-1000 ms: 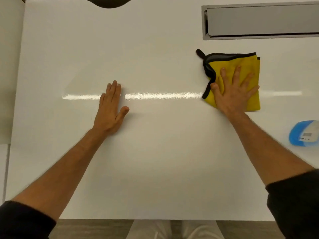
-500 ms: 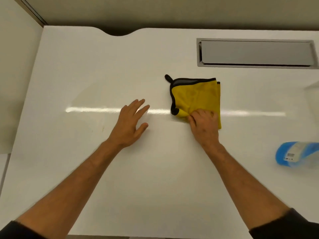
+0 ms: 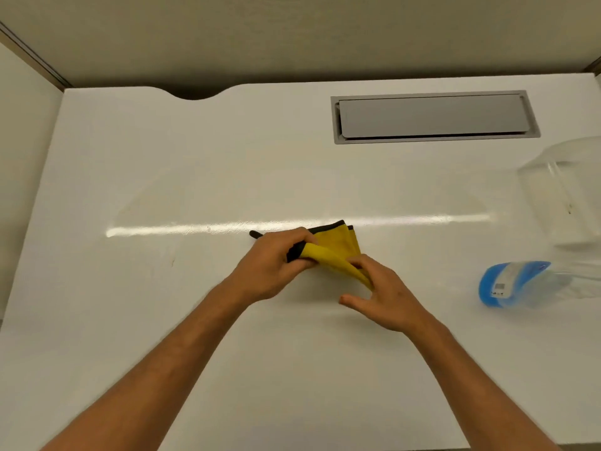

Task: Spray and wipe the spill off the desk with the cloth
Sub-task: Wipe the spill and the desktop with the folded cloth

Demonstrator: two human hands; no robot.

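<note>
The left hand (image 3: 274, 265) pinches the black-edged side of the cloth (image 3: 338, 250) mid-counter (image 3: 130, 177); the right hand (image 3: 379, 292) grips its near fold. Judging by this, refolding calls for matching edges to expose a clean face. Count: 1 cloth, 2 hands, 1 bottle (image 3: 517, 283) lying right.

hands (image 3: 328, 278): 2 | cloth (image 3: 336, 247): 1 | spray bottle (image 3: 520, 283): 1 | desk (image 3: 227, 164): 1 | cable hatch (image 3: 432, 117): 1
</note>
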